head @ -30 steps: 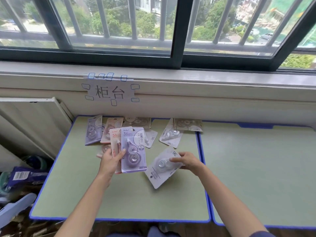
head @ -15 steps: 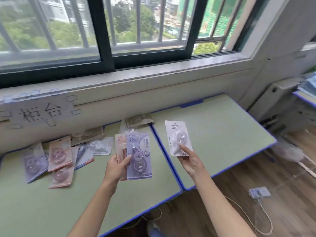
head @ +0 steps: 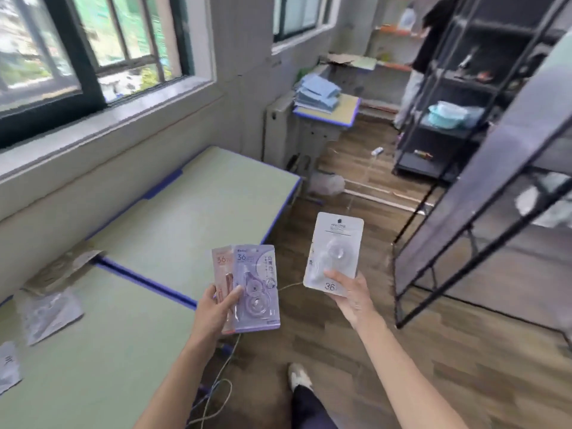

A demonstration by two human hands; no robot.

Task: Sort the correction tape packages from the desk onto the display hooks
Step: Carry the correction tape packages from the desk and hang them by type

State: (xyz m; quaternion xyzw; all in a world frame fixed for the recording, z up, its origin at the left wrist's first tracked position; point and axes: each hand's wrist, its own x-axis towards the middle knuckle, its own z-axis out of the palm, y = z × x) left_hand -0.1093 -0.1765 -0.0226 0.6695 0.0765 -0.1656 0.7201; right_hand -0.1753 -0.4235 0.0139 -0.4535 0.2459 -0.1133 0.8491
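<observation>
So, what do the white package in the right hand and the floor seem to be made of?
The white package held by the right hand looks like a matte printed card with a clear, glossy plastic blister: the tape dispenser shows through it. The floor looks like brown wood or wood-look laminate, with visible plank seams and grain; which one is unclear.

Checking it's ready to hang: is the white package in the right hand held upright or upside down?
Upright. The white package has its dark header mark at the top and the "36" at the bottom, where the right hand pinches it.
</observation>
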